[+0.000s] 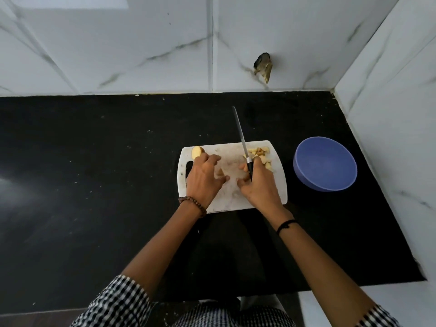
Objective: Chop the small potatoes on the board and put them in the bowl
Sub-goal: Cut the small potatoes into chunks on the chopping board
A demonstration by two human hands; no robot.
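A cut potato half (197,152) sits at the far left corner of the white cutting board (232,161), above the board's handle slot, with its pale cut face showing. The left hand (204,179) is the nearer one: the half lies just beyond it and slightly left. Its fingers (213,159) are spread loosely and hold nothing, and I cannot tell whether they touch the half. The right hand (258,185) grips the knife (240,135) by its dark handle, the blade pointing away past the board's far edge. Chopped pieces (259,153) are heaped at the far right corner, just beside that hand. The board's middle lies bare for cutting. The blue bowl (304,180) stands empty to the right on the black tabletop (118,185), near the board's right edge.
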